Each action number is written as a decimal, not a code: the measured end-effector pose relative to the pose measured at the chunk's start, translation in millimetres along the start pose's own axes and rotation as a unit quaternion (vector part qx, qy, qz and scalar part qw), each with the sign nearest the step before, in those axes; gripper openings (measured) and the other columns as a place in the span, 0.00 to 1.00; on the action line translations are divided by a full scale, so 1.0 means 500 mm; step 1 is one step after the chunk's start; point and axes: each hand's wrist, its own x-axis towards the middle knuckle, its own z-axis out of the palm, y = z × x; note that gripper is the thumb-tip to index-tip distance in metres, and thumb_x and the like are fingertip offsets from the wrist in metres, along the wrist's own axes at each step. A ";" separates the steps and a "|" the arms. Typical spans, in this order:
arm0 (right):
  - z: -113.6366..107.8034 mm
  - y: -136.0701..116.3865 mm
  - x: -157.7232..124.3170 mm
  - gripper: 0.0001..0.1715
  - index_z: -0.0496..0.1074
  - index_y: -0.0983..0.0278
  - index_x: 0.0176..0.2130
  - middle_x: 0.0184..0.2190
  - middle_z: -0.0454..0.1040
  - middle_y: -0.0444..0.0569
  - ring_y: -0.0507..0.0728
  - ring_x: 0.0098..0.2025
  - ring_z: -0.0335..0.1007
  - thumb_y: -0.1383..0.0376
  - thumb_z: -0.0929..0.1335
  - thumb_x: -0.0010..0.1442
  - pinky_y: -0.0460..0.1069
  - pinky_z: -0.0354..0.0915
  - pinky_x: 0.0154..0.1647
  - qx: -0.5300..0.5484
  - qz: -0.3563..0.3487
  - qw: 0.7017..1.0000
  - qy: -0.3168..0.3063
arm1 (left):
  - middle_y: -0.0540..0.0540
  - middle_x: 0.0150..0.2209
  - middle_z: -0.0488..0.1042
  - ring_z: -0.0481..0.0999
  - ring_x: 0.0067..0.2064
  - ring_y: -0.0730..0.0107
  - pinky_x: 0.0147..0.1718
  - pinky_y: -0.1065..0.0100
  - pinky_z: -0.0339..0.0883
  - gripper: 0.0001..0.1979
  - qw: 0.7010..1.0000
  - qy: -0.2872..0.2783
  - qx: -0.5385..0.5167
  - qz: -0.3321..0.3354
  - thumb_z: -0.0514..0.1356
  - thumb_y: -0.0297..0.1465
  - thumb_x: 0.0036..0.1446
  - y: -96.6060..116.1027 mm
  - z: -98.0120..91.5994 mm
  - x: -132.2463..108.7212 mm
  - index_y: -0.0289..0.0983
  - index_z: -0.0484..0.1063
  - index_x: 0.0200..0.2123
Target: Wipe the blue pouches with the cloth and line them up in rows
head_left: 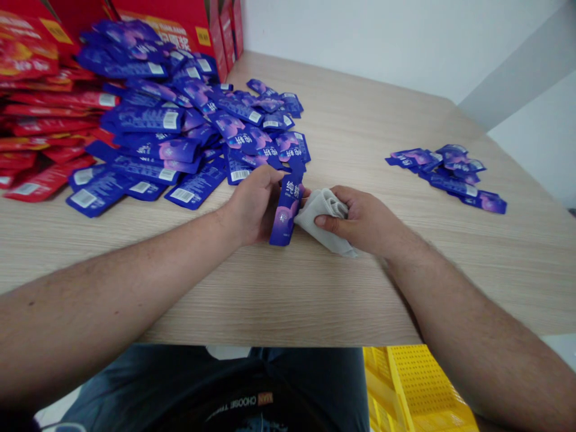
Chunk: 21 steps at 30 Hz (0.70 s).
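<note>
Left hand (256, 207) grips one blue packet (285, 216), printed face toward camera. Right hand (369, 221) holds a folded grey cloth (324, 225) at that packet's right edge. Pale wooden table (360, 114): big heap of blue packets (153, 120), upper left, beside stacked red packets (54, 112); red boxes (166, 15) behind. Smaller blue pile (450, 180), well apart, right. Yellow crate (425, 381) below table edge.

One cloth (324, 228), dozens of pouches (284, 216)

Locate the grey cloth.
In the head view, the grey cloth is in the right hand, just right of the blue packet in the left hand.
</note>
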 end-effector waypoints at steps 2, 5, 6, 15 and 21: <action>-0.003 0.001 0.001 0.15 0.74 0.61 0.39 0.32 0.78 0.48 0.59 0.34 0.72 0.54 0.72 0.56 0.53 0.63 0.36 -0.011 -0.001 1.000 0.004 | 0.44 0.30 0.77 0.78 0.32 0.64 0.33 0.64 0.74 0.09 1.000 0.008 0.019 0.014 0.63 0.38 0.56 -0.003 -0.003 -0.001 0.37 0.74 0.33; -0.008 0.005 0.002 0.14 0.73 0.61 0.37 0.32 0.78 0.47 0.59 0.34 0.71 0.54 0.72 0.56 0.53 0.62 0.36 -0.029 -0.008 0.999 0.013 | 0.49 0.29 0.75 0.75 0.31 0.70 0.35 0.66 0.72 0.09 0.997 0.001 0.051 0.061 0.69 0.32 0.53 -0.009 -0.002 -0.002 0.37 0.71 0.31; -0.009 0.007 0.002 0.14 0.73 0.61 0.36 0.32 0.78 0.47 0.59 0.34 0.71 0.54 0.72 0.56 0.53 0.62 0.36 -0.033 -0.010 0.999 0.019 | 0.50 0.28 0.74 0.74 0.30 0.72 0.34 0.68 0.71 0.09 0.995 -0.003 0.062 0.075 0.69 0.28 0.51 -0.011 -0.003 0.000 0.36 0.71 0.30; -0.037 0.020 0.003 0.13 0.74 0.61 0.36 0.30 0.78 0.47 0.59 0.32 0.71 0.54 0.73 0.57 0.53 0.62 0.34 -0.071 0.057 0.990 0.110 | 0.56 0.26 0.73 0.74 0.28 0.75 0.32 0.71 0.68 0.17 0.972 0.037 0.166 0.160 0.64 0.16 0.51 -0.017 -0.015 0.021 0.38 0.71 0.42; -0.034 0.019 -0.003 0.20 0.75 0.60 0.43 0.34 0.79 0.48 0.59 0.33 0.73 0.50 0.74 0.58 0.53 0.65 0.32 0.107 0.020 0.980 0.166 | 0.58 0.24 0.71 0.72 0.26 0.77 0.30 0.73 0.65 0.19 0.951 0.068 0.218 0.210 0.67 0.17 0.51 -0.018 -0.015 0.022 0.37 0.71 0.45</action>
